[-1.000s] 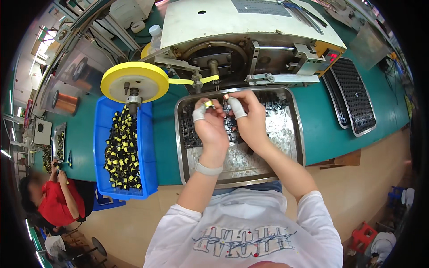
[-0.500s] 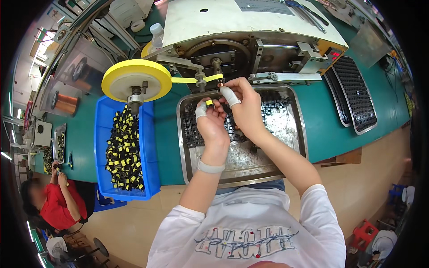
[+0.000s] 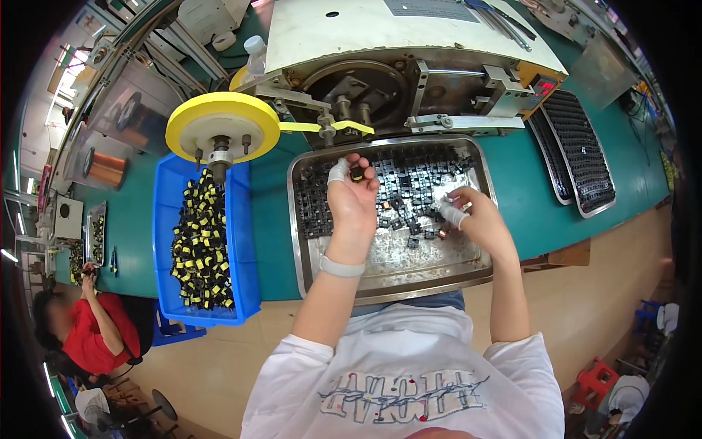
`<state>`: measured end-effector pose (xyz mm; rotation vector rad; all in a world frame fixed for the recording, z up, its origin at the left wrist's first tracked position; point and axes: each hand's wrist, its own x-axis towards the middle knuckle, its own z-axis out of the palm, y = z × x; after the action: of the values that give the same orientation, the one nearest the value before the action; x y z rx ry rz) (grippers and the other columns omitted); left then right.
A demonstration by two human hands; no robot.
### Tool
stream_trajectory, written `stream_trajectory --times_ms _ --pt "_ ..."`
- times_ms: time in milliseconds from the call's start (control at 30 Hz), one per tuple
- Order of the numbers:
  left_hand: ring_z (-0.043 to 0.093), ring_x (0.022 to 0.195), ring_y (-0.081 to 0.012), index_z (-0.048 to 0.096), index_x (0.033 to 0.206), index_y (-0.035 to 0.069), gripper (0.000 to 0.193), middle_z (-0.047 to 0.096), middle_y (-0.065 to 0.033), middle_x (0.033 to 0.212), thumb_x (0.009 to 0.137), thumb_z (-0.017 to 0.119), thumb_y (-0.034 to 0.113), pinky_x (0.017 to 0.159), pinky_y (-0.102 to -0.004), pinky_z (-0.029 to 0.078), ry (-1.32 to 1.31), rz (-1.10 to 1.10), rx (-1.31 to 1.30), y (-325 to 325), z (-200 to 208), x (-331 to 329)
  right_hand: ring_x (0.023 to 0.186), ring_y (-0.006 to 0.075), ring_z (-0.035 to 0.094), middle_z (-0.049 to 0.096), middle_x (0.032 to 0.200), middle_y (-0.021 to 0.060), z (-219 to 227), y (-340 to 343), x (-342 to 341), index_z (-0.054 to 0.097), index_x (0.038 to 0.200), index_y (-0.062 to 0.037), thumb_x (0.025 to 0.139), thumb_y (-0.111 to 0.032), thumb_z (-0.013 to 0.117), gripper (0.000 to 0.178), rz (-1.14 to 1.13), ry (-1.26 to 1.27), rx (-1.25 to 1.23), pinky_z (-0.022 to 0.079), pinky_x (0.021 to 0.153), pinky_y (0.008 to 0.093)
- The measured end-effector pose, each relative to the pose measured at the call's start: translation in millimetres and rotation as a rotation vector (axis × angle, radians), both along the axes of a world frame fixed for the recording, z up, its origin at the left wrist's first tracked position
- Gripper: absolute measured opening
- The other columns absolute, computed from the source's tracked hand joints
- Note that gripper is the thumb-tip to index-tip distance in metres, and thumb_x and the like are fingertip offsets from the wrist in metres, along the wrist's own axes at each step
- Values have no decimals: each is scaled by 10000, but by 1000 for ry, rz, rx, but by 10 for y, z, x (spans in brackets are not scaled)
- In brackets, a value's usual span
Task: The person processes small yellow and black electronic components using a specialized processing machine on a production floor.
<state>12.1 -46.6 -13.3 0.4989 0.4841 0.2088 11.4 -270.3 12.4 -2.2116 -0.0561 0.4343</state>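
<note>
My left hand (image 3: 354, 196), palm up with a white cot on the thumb, has its fingers curled round a small black coil bobbin (image 3: 357, 174). It hovers over the upper left of the metal tray (image 3: 391, 287). To the right, my right hand (image 3: 482, 223) is above the same tray, thumb and forefinger slightly apart near the small black bobbins (image 3: 398, 205). Nothing shows clearly between those fingers. Beyond my left hand, yellow tape (image 3: 301, 127) runs from a large roll (image 3: 179, 132) to the spindle area of a winding machine (image 3: 351, 91).
A blue bin (image 3: 247, 249) full of black and yellow parts stands left of the tray. Filled black trays (image 3: 578, 150) lie at the right. Tools (image 3: 501, 22) rest on the machine top. A person in a red top (image 3: 99, 333) works at the far left.
My right hand has left the machine and moved right and down over the tray. The left hand stays nearly in place. The machine's spindle parts and the tape roll have turned.
</note>
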Motion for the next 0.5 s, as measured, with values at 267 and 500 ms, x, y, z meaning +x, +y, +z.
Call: stream_trajectory --times_ms 267,500 --pt "454 712 -145 516 986 55 185 512 -51 869 934 473 227 612 -271 380 -71 -100 -42 -12 1 25 725 230 628 604 808 135 -242 131 -307 584 1096 16 775 -160 759 405 135 -264 -110 492 637 323" --pt "489 816 -153 535 1140 22 353 548 -62 982 958 479 319 669 -264 398 -219 -231 -52 -22 162 53 557 135 571 566 760 82 -263 111 -356 594 1052 22 794 -73 721 302 106 -59 25 458 515 286"
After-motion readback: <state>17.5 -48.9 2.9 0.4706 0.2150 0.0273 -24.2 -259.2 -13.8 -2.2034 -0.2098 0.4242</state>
